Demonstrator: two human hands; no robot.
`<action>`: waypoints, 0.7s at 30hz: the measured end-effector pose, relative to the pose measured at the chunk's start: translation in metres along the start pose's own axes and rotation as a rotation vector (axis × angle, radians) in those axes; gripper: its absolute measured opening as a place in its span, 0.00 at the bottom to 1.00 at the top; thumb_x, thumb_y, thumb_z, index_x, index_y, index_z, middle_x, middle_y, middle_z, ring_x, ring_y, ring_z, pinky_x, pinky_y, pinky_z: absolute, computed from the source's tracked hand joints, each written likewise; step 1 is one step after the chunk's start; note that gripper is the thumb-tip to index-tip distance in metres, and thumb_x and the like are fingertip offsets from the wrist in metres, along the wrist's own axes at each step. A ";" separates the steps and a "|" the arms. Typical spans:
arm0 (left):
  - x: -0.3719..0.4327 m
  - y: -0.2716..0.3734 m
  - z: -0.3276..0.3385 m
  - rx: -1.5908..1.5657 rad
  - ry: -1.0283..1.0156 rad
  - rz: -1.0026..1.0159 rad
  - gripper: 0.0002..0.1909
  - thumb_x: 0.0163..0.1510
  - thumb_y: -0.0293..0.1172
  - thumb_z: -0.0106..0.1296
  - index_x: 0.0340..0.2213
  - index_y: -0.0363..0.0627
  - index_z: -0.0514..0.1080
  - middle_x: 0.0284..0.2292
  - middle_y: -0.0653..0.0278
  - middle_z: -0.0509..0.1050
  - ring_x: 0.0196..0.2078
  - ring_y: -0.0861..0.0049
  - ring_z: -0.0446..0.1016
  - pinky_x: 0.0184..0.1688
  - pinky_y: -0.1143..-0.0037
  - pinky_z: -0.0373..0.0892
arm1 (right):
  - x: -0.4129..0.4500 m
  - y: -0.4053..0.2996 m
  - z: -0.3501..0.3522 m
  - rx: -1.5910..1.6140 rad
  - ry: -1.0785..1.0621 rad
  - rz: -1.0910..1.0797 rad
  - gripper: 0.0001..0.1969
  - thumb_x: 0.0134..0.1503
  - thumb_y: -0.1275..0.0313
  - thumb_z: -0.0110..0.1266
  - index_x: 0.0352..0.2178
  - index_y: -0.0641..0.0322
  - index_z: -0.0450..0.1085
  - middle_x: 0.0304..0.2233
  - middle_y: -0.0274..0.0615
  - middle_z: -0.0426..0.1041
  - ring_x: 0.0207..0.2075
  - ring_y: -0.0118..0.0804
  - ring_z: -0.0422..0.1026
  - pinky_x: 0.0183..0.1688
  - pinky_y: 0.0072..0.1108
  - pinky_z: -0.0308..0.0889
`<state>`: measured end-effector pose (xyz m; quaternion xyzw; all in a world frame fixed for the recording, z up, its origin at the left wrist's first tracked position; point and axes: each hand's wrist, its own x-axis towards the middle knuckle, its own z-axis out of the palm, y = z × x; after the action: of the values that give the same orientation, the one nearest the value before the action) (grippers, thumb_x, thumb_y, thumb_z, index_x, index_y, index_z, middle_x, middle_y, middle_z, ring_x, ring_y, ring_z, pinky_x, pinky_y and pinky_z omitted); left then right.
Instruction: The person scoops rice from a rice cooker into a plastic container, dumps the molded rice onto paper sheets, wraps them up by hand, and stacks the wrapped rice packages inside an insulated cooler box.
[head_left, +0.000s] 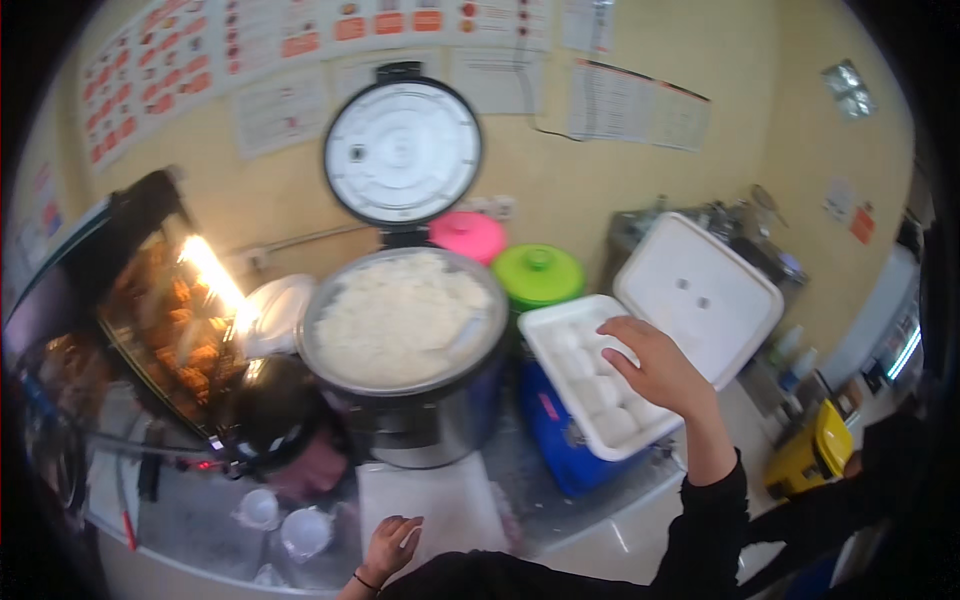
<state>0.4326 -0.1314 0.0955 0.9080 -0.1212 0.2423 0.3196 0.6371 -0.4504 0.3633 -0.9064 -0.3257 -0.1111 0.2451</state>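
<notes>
My right hand (664, 367) hovers over a white plastic tub (536, 326), thumb and fingers apart with no object visible between them. Several white rounded bundles (616, 426) lie in rows in that tub; what they are wrapped in is too blurred to tell. The tub rests on a blue container (570, 469), and its white lid (697, 300) leans beyond my hand. Down at the lower middle, my left hand (394, 544) is loosely curled with nothing visible in it, beside a white board or sheet (427, 502). Cooked rice (401, 319) fills the large cooker (420, 431), whose lid (405, 154) stands raised.
Fried food (187, 352) sits under a lamp in a glass warming case (124, 352) at left. Two white cups (306, 534) stand on the metal counter (202, 517). Pink (469, 234) and green (538, 274) lids are behind the cooker. Another person's dark sleeve (840, 487) shows near a yellow bin (814, 450).
</notes>
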 end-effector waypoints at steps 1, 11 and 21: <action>-0.023 -0.018 -0.007 0.069 0.007 -0.107 0.13 0.41 0.20 0.47 0.33 0.42 0.68 0.26 0.58 0.71 0.30 0.62 0.70 0.33 0.71 0.67 | 0.016 -0.022 0.013 -0.044 0.025 -0.178 0.14 0.48 0.71 0.47 0.38 0.62 0.63 0.39 0.50 0.65 0.43 0.50 0.62 0.45 0.30 0.58; -0.129 -0.115 -0.116 0.353 0.240 -1.088 0.34 0.38 0.29 0.51 0.48 0.39 0.53 0.44 0.41 0.60 0.45 0.54 0.62 0.43 0.66 0.61 | 0.153 -0.067 0.138 -0.769 -0.332 -0.188 0.08 0.43 0.72 0.44 0.23 0.59 0.71 0.23 0.42 0.72 0.30 0.40 0.71 0.45 0.51 0.46; -0.156 -0.174 -0.074 0.371 0.382 -0.847 0.51 0.27 0.31 0.60 0.49 0.32 0.41 0.38 0.39 0.64 0.40 0.52 0.66 0.39 0.66 0.65 | 0.262 0.037 0.192 -0.587 0.154 -0.126 0.09 0.45 0.71 0.42 0.25 0.59 0.69 0.23 0.48 0.71 0.27 0.45 0.71 0.29 0.31 0.66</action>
<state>0.3379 0.0595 -0.0258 0.8585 0.3639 0.2707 0.2394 0.8685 -0.2352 0.2795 -0.9053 -0.3158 -0.2839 -0.0104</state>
